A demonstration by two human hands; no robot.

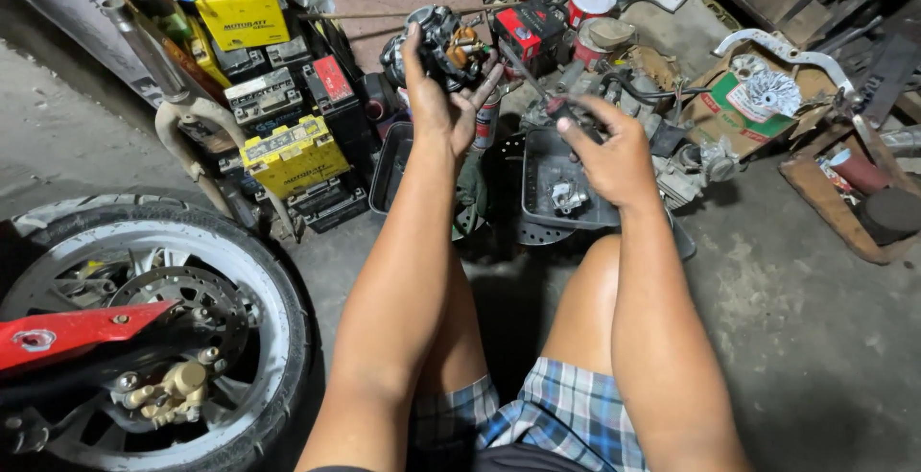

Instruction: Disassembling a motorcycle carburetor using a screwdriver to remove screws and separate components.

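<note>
My left hand (443, 98) is raised in front of me and grips a dark metal carburetor (438, 42) with brass parts, held up at arm's length. My right hand (606, 151) is just to its right, closed on a thin tool (537, 86) whose shaft points up-left toward the carburetor. Below my right hand lies a dark plastic tray (552, 205) with a small metal part (568, 197) in it. My bare knees and plaid shorts fill the bottom centre.
A motorcycle front wheel (144, 328) with brake disc and red fender sits at bottom left. Yellow and black batteries (288, 155) are stacked at upper left. Cans (590, 0), engine parts and a cardboard box (734, 107) crowd the back right on the concrete floor.
</note>
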